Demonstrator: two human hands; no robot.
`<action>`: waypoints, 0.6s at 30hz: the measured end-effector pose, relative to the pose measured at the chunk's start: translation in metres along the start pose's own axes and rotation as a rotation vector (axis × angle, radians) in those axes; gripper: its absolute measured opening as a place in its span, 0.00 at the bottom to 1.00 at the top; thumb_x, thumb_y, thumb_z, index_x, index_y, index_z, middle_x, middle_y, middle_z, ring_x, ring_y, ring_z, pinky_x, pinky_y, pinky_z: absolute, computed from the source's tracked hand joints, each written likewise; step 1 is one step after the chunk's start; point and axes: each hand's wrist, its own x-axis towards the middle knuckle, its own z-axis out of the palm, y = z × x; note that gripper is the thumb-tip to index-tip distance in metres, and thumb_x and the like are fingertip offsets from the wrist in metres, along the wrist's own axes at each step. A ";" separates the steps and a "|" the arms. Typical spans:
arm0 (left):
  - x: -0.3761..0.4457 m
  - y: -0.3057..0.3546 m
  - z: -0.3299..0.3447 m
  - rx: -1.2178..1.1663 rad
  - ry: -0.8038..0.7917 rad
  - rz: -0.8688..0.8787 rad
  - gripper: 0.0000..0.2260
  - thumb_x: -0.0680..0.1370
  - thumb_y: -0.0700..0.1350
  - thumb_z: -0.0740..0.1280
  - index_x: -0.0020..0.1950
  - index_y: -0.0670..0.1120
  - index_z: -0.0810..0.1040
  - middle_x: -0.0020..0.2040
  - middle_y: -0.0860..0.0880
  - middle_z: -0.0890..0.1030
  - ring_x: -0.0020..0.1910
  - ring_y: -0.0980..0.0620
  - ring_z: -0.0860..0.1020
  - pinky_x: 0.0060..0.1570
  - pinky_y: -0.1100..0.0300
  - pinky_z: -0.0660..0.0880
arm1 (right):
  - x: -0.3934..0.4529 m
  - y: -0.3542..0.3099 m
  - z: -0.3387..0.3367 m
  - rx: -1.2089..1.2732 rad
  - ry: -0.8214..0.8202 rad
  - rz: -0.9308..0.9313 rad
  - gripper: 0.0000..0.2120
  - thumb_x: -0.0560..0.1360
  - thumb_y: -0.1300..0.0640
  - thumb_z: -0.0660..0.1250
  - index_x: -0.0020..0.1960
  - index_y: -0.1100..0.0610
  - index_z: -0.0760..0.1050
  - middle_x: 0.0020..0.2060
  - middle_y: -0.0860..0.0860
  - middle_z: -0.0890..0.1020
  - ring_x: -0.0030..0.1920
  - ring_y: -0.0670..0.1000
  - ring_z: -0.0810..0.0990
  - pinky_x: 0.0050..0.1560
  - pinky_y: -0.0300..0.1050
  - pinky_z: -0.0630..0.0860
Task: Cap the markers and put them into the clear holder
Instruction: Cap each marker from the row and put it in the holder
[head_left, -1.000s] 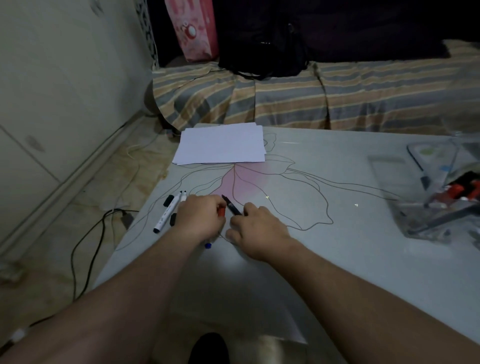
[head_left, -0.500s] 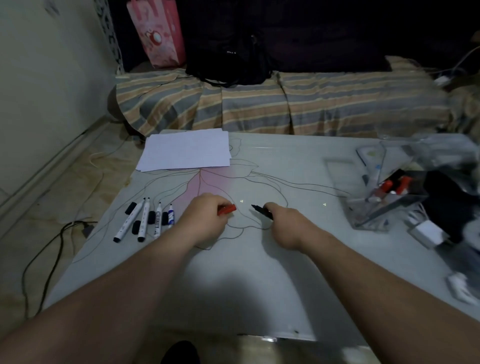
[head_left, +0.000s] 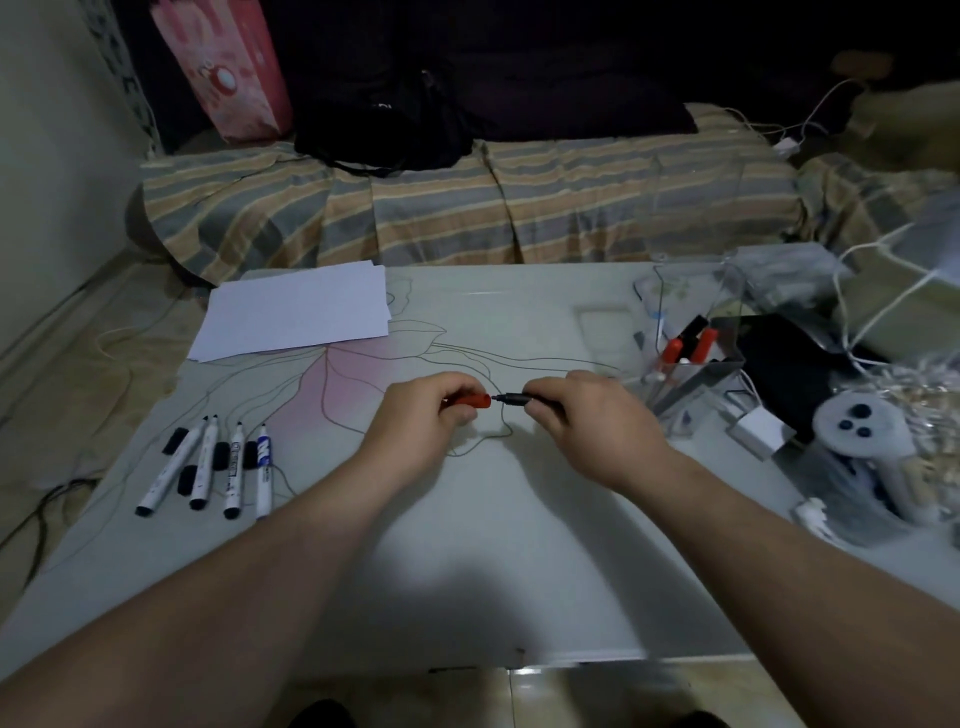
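My left hand (head_left: 423, 415) pinches a red cap (head_left: 472, 400), its open end facing right. My right hand (head_left: 587, 421) grips an uncapped marker (head_left: 514, 399), whose dark tip points left, a small gap from the cap. Both hover just above the middle of the table (head_left: 467, 571). Several uncapped white markers (head_left: 208, 467) lie in a row at the table's left, with loose black caps (head_left: 221, 456) between them. The clear holder (head_left: 691, 332) stands at the right with red-capped markers (head_left: 688, 345) inside.
A stack of white paper (head_left: 296, 309) lies at the table's back left. At the right are a black flat object (head_left: 795, 374), a white charger (head_left: 756, 428), a white controller (head_left: 857, 431) and cables. A striped sofa (head_left: 493, 208) runs behind the table.
Both hands rose from the table and came together, so the cap and marker tip now nearly meet. The view shifted right, showing more of the clutter at the right.
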 end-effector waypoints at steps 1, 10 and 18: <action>0.001 0.003 0.002 0.015 -0.002 0.008 0.11 0.76 0.40 0.71 0.51 0.56 0.84 0.41 0.63 0.83 0.43 0.72 0.77 0.42 0.78 0.66 | -0.001 0.001 -0.001 -0.010 -0.001 0.000 0.10 0.82 0.42 0.59 0.56 0.43 0.77 0.40 0.47 0.73 0.46 0.54 0.76 0.44 0.51 0.74; 0.007 0.016 0.013 0.181 -0.001 0.136 0.08 0.77 0.46 0.71 0.55 0.55 0.84 0.48 0.57 0.85 0.50 0.57 0.79 0.51 0.63 0.73 | -0.002 0.004 -0.004 -0.124 0.033 -0.009 0.13 0.82 0.41 0.58 0.58 0.44 0.78 0.44 0.49 0.75 0.49 0.57 0.78 0.41 0.48 0.70; 0.005 0.033 0.016 0.176 0.104 0.203 0.08 0.81 0.46 0.66 0.57 0.51 0.83 0.50 0.54 0.83 0.51 0.55 0.76 0.50 0.63 0.69 | 0.010 0.001 -0.010 -0.008 0.141 -0.084 0.11 0.80 0.45 0.63 0.52 0.50 0.81 0.39 0.49 0.77 0.44 0.56 0.77 0.44 0.55 0.75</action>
